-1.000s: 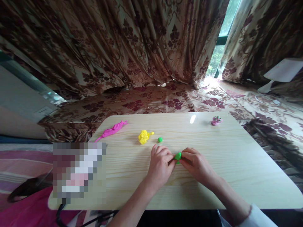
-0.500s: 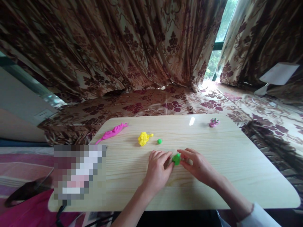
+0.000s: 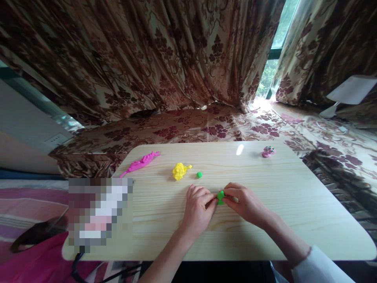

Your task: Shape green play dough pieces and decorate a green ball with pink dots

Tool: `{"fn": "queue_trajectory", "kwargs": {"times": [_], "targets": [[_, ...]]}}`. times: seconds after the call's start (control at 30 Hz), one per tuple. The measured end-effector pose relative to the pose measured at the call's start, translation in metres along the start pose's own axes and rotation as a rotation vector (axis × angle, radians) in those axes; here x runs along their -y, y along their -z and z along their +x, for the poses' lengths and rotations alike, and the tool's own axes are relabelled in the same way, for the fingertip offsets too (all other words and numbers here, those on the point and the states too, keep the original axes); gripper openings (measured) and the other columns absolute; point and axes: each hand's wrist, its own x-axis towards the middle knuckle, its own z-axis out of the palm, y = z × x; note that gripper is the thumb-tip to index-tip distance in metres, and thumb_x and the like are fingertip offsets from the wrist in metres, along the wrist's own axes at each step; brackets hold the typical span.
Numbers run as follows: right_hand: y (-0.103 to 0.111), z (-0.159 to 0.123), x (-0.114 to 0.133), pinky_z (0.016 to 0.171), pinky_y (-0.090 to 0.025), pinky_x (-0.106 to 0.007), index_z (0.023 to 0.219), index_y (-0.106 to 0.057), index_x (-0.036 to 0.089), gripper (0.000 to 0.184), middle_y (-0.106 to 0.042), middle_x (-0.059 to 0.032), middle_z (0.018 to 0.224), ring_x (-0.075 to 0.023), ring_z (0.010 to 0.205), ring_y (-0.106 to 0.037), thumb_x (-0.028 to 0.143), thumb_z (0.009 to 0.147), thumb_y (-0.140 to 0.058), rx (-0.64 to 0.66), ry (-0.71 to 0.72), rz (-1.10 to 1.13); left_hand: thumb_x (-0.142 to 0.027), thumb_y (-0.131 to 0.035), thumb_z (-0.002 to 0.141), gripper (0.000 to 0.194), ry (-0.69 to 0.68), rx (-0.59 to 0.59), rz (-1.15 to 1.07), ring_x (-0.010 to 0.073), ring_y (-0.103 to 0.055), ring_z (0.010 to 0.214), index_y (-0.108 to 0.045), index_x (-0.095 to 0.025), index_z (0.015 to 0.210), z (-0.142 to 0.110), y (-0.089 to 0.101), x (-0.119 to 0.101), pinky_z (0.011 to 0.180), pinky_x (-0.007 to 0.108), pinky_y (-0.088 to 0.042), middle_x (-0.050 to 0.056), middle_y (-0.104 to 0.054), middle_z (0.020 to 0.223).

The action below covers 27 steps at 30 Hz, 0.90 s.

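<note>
A small lump of green modelling clay (image 3: 220, 197) is pinched between my two hands, low over the near middle of the table. My left hand (image 3: 199, 206) grips its left side with thumb and fingertips. From the other side, the thumb and fingers of my right hand (image 3: 246, 202) press on it. Just beyond them lies a small green clay ball (image 3: 199, 175). Left of that ball sits a crumpled yellow clay lump (image 3: 179, 171) with a short stalk pointing right.
A long pink clay piece (image 3: 141, 163) lies at the table's far left. Toward the far right sits a small pink piece with dark green dots (image 3: 268, 152). A blurred-out object (image 3: 100, 214) covers the left side of the pale wooden table (image 3: 294, 220). A white lamp (image 3: 350, 90) stands behind.
My fingers have closed in on the green clay from both sides, and it looks narrower. The other clay pieces stay put; the view has shifted slightly.
</note>
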Motion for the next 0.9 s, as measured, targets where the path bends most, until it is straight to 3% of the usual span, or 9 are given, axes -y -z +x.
{"fn": "queue_trajectory", "kwargs": {"times": [0.13, 0.3, 0.57, 0.7, 0.9], "targets": [[-0.005, -0.002, 0.003, 0.06, -0.043, -0.023, 0.078, -0.061, 0.019, 0.007, -0.056, -0.0001, 0.073, -0.0122, 0.065, -0.054, 0.018, 0.081, -0.054, -0.037, -0.069, 0.007, -0.022, -0.058, 0.076, 0.02, 0.053, -0.03, -0.008, 0.0216, -0.052, 0.089, -0.062, -0.022, 0.095, -0.007, 0.001, -0.004, 0.09, 0.044, -0.035, 0.004, -0.061, 0.086], [-0.011, -0.008, 0.013, 0.058, -0.042, -0.024, 0.074, -0.059, 0.019, 0.009, -0.056, 0.0009, 0.067, -0.0127, 0.061, -0.053, 0.024, 0.081, -0.056, -0.13, -0.171, -0.007, -0.028, -0.06, 0.075, 0.015, 0.072, -0.026, 0.026, 0.0215, -0.051, 0.093, -0.061, -0.022, 0.088, -0.01, 0.0, -0.011, 0.099, 0.047, -0.026, 0.003, -0.06, 0.088], [-0.001, -0.01, 0.014, 0.066, -0.046, -0.025, 0.107, -0.06, 0.023, 0.027, -0.059, -0.0025, 0.087, -0.0139, 0.073, -0.058, 0.02, 0.081, -0.056, -0.023, -0.074, 0.058, -0.025, -0.062, 0.074, 0.02, 0.04, 0.053, 0.016, 0.0213, -0.05, 0.095, -0.062, -0.024, 0.094, -0.006, 0.003, -0.008, 0.098, 0.045, -0.027, 0.003, -0.059, 0.09], [-0.004, -0.007, 0.015, 0.064, -0.044, -0.024, 0.099, -0.062, 0.023, 0.02, -0.058, -0.0009, 0.08, -0.0126, 0.069, -0.055, 0.017, 0.083, -0.052, -0.006, -0.078, 0.052, -0.023, -0.059, 0.076, 0.023, 0.022, 0.074, -0.041, 0.0207, -0.05, 0.092, -0.062, -0.024, 0.099, -0.005, 0.006, -0.007, 0.09, 0.041, -0.034, 0.003, -0.06, 0.089], [-0.004, -0.007, 0.013, 0.062, -0.04, -0.022, 0.078, -0.061, 0.018, 0.013, -0.055, -0.0007, 0.075, -0.0118, 0.067, -0.053, 0.017, 0.085, -0.05, 0.014, -0.075, 0.033, -0.028, -0.053, 0.081, 0.014, 0.013, 0.064, -0.009, 0.0192, -0.051, 0.086, -0.066, -0.024, 0.083, -0.002, 0.004, -0.004, 0.09, 0.041, -0.033, 0.002, -0.06, 0.077]]}}
